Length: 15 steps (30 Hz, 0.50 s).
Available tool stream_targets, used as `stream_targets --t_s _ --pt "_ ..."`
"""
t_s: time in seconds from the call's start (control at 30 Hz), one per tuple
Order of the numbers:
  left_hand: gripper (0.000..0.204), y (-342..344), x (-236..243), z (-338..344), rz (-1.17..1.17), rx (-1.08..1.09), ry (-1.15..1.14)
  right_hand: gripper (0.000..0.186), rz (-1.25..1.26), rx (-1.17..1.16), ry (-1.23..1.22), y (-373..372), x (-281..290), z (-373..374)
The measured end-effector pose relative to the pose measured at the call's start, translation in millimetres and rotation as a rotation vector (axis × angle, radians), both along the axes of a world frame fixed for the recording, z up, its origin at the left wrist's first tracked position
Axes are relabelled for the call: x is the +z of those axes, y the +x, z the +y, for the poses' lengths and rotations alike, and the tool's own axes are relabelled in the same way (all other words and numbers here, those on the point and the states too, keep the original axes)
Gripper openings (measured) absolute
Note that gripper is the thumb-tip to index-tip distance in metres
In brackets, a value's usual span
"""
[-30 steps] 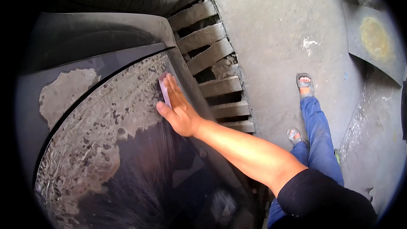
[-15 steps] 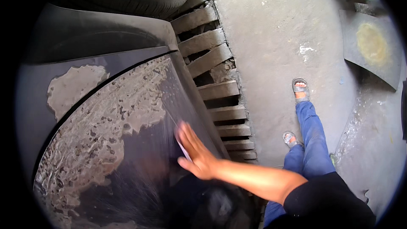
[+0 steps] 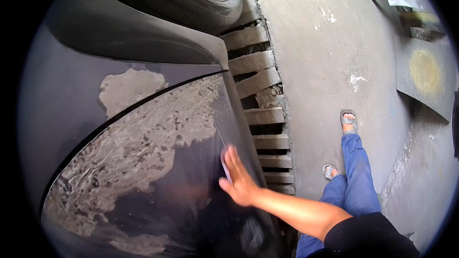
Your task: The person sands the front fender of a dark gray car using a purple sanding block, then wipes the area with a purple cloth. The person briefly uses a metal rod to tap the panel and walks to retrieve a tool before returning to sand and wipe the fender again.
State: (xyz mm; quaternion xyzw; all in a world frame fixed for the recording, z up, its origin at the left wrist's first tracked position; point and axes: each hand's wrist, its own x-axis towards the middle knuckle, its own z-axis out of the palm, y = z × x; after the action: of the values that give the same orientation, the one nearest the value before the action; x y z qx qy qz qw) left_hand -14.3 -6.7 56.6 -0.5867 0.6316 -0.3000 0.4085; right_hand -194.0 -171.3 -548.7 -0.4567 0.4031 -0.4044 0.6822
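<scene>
My right hand (image 3: 240, 180) lies against the dark car body panel (image 3: 191, 200), its fingers stretched out together and the thumb apart. A thin pale sheet (image 3: 225, 166) shows along its edge, between palm and panel; most of it is hidden under the hand. Left of my fingers spreads a rough, pitted patch of grey-beige filler (image 3: 138, 148), running along a curved dark gap in the bodywork. Across that gap sits a smaller, smoother filler patch (image 3: 129, 88). Fine scratches and whitish dust streaks mark the bare dark surface near my hand. My left hand is out of view.
A car wheel (image 3: 201, 5) stands at the upper left. Beside the car runs a floor channel with broken concrete slats (image 3: 267, 115) and dark gaps. My sandalled feet stand on the concrete floor (image 3: 325, 76). At right is a grey panel with a yellowish round patch (image 3: 425, 71).
The whole view has shifted, so car and floor sit farther right and lower. My right hand stays on about the same part of the panel, with the pale sheet still under it.
</scene>
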Motion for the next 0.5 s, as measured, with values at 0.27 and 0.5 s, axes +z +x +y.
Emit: stream_targets --t_s 0.27,0.5 --pt "0.061 1.1 -6.9 -14.6 0.216 0.098 -0.018 0.074 -0.166 -0.147 -0.165 -13.9 8.9 -142.6" --pt "0.055 2.8 -8.8 8.1 0.273 0.2 -0.074 0.077 -0.105 0.032 -0.03 -48.4 19.8 -119.6"
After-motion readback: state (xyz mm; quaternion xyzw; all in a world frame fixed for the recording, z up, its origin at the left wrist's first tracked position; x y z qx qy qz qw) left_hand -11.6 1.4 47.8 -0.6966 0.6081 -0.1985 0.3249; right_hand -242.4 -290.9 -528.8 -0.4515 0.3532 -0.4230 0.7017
